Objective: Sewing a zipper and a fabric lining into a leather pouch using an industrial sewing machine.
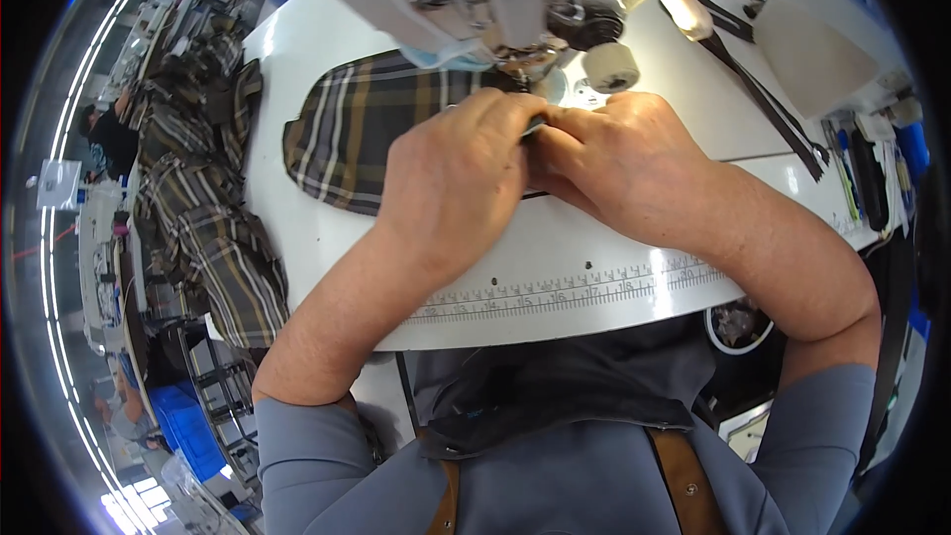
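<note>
A rounded piece of plaid fabric (342, 139), dark with brown, grey and white stripes, lies flat on the white sewing table. Its right end runs under my hands beside the needle area of the sewing machine (520, 54). My left hand (451, 173) rests over the fabric, fingers bent and closed on its edge. Against it, my right hand (634, 163) is closed too, its thumb and fingers pinching at the same edge. A small dark fold shows between the two hands. The fingertips and most of the gripped edge are hidden.
A heap of plaid fabric (198, 188) hangs at the table's left. A ruler strip (555, 292) runs along the front edge. Dark straps (763, 89) lie to the right, near pens and tools (857, 173). Blue bins (188, 426) and other people (109, 144) are at far left.
</note>
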Action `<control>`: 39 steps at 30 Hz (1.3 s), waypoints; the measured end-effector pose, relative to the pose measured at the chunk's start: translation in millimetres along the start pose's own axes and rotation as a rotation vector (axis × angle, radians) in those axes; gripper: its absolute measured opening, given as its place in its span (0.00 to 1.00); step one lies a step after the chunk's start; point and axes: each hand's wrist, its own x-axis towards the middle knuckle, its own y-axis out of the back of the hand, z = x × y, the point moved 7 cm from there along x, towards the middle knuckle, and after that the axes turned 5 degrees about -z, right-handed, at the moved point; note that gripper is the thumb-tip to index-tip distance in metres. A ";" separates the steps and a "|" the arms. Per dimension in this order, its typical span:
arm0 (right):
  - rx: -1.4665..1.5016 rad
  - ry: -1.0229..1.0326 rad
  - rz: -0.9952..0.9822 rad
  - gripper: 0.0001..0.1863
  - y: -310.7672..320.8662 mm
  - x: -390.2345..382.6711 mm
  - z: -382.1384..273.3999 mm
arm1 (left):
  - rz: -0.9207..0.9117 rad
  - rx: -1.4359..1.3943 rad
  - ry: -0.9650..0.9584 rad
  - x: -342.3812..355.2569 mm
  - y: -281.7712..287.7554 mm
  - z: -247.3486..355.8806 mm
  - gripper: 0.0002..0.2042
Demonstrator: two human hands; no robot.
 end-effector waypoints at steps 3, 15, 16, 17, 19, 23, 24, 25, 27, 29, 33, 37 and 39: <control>-0.007 -0.039 -0.018 0.14 1.3 -1.5 0.5 | 0.054 0.181 -0.136 -22.9 11.2 25.8 0.16; -0.100 -0.019 -0.019 0.18 0.6 -6.5 -7.2 | -0.406 0.095 0.081 -74.8 -6.6 -8.7 0.41; -0.084 -0.040 -0.043 0.18 0.3 -6.2 -6.1 | -0.459 0.097 0.228 -67.5 -12.4 -22.1 0.38; -0.085 -0.035 -0.038 0.18 2.0 -5.5 -6.9 | -0.485 0.085 0.345 -59.0 -16.9 -33.5 0.34; -0.070 -0.048 -0.020 0.16 6.0 -5.5 -6.5 | -0.346 0.044 0.251 -29.5 -19.6 -36.4 0.31; -0.075 -0.087 -0.032 0.15 7.6 -8.6 -1.8 | -0.024 -0.039 0.086 -7.8 -20.7 -41.6 0.19; -0.077 -0.091 -0.080 0.15 3.3 -9.5 -1.4 | -0.003 -0.109 0.135 -7.3 -22.5 -50.2 0.17; -0.077 -0.095 -0.126 0.15 -0.7 -10.0 -0.3 | 0.026 -0.124 0.109 -7.2 -22.6 -52.2 0.16; -0.061 -0.094 -0.115 0.14 -1.2 -9.6 1.9 | 0.003 -0.296 0.144 -6.9 -27.4 -59.7 0.16; -0.074 -0.080 -0.127 0.12 -2.8 -10.8 0.1 | -0.061 -0.550 0.336 -8.4 -37.5 -71.8 0.16; -0.117 -0.097 -0.161 0.16 -5.8 -9.0 0.9 | -0.015 -0.530 0.283 5.2 -33.1 -65.8 0.14; -0.094 -0.101 -0.143 0.13 -4.5 -8.6 0.9 | 0.043 -0.773 0.368 14.7 -41.5 -74.5 0.11; -0.053 -0.100 -0.166 0.11 -6.9 -9.1 0.6 | 0.048 -0.529 0.352 19.2 -40.6 -78.6 0.11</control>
